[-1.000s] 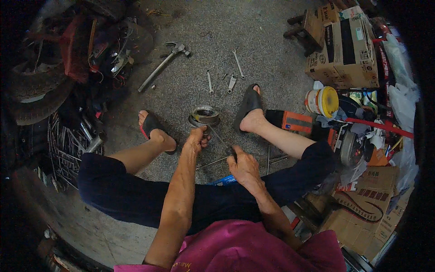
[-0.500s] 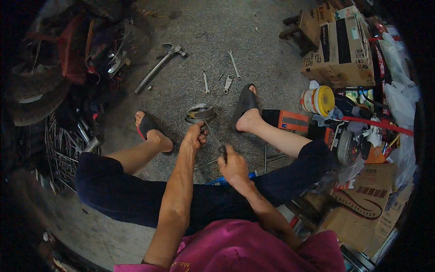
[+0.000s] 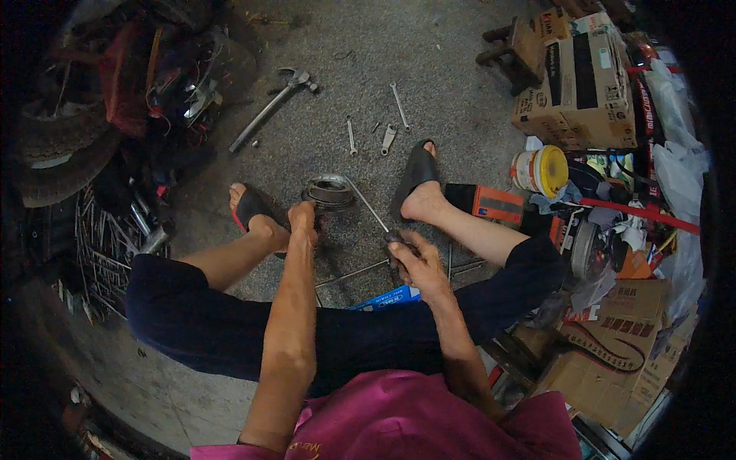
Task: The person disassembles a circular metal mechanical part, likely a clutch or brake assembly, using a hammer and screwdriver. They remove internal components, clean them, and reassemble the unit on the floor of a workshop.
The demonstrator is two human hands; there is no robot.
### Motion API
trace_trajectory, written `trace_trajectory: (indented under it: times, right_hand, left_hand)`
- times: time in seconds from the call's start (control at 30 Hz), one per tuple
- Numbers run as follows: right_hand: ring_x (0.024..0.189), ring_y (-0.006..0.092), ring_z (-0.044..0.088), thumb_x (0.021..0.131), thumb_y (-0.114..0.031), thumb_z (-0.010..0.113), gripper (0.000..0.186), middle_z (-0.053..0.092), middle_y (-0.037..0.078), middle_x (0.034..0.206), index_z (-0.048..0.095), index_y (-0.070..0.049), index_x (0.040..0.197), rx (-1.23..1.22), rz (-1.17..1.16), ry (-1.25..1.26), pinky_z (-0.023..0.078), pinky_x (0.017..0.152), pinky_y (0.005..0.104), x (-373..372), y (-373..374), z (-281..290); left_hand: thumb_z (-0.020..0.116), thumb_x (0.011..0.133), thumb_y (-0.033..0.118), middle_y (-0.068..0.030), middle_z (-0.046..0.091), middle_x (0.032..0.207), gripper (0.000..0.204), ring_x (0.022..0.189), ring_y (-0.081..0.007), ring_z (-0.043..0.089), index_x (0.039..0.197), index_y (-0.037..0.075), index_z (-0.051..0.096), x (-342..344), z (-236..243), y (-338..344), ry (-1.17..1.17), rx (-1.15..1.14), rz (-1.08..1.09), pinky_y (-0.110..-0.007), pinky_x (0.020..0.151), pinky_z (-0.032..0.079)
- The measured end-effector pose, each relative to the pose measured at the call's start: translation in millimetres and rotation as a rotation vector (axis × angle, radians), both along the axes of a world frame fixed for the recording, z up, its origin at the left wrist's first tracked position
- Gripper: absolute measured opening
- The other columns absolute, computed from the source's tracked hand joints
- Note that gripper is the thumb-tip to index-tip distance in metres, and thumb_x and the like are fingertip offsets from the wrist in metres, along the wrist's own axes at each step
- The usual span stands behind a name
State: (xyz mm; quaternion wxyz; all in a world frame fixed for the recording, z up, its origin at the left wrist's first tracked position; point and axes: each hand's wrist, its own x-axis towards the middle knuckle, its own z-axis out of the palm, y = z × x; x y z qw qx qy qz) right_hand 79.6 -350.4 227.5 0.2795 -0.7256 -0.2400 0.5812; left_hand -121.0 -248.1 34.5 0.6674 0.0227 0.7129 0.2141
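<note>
My left hand (image 3: 304, 218) is closed on the near left side of a dirty round metal part with a raised ring (image 3: 330, 201). My right hand (image 3: 418, 263) grips the dark handle of a long, thin metal tool (image 3: 369, 208), whose far end reaches the ring's upper right rim; whether it touches cannot be made out. Thin rods (image 3: 353, 272) and a blue box (image 3: 389, 298) lie on the floor between my legs. Beyond the round part lie a hammer (image 3: 268, 111), several wrenches (image 3: 400, 107) and small metal pieces.
Tires (image 3: 61, 169), tangled parts and a heap of rods (image 3: 107, 253) crowd the left. Along the right are cardboard boxes (image 3: 575, 100), a wooden stool (image 3: 515, 54), a yellow-lidded bucket (image 3: 549, 170) and assorted clutter. My sandaled feet flank the round part.
My left hand and the round part have shifted slightly left. My right hand has moved right and turned, and the tool's far end has risen to the ring's upper right side.
</note>
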Motion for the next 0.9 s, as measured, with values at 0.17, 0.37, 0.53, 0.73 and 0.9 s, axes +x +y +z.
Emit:
trace_trajectory:
  times: [0.17,0.37,0.53,0.73,0.9]
  right_hand:
    - [0.052,0.0064,0.05,0.089,-0.02,0.066,0.042,0.062,0.005,0.078,0.056,0.005,0.122,0.054,-0.038,0.099,0.037,0.044,0.0214,2,-1,3]
    - [0.054,0.0099,0.055,0.088,-0.02,0.064,0.04,0.065,0.009,0.08,0.058,0.002,0.121,0.085,-0.066,0.264,0.04,0.045,0.0232,9,-5,-3]
    - [0.054,0.0127,0.056,0.092,-0.025,0.055,0.038,0.064,0.012,0.08,0.058,0.004,0.118,0.048,-0.156,0.46,0.04,0.044,0.0242,11,0,4]
    - [0.043,0.0124,0.049,0.096,-0.035,0.044,0.048,0.06,0.013,0.072,0.054,0.008,0.116,-0.056,-0.226,0.805,0.037,0.037,0.0248,17,-5,-4]
    - [0.035,0.0112,0.042,0.096,-0.038,0.042,0.05,0.057,0.012,0.068,0.052,0.008,0.114,-0.16,-0.249,0.984,0.032,0.032,0.0234,19,-6,-1]
  left_hand:
    - [0.054,0.091,0.015,-0.0116,0.058,0.092,0.041,0.07,-0.0247,0.054,0.131,0.005,0.05,-1,0,-12,0.123,0.076,-0.158,-0.046,0.058,0.044]
    - [0.057,0.091,0.029,-0.0132,0.06,0.095,0.063,0.085,-0.0296,0.057,0.146,0.009,0.034,-13,-29,-30,0.027,-0.011,0.079,-0.05,0.066,0.05]
    - [0.063,0.087,0.043,-0.0206,0.06,0.119,0.078,0.11,-0.0407,0.054,0.148,0.007,0.031,11,-12,-27,0.31,0.042,0.025,-0.052,0.079,0.051]
    - [0.074,0.075,0.035,-0.0264,0.059,0.123,0.077,0.117,-0.0467,0.05,0.137,0.0,0.047,10,-21,-42,0.57,0.317,-0.568,-0.048,0.096,0.045]
    - [0.066,0.078,0.017,-0.0286,0.06,0.116,0.051,0.119,-0.0461,0.048,0.125,-0.001,0.059,1,-30,-31,0.682,0.491,-0.819,-0.051,0.096,0.044]
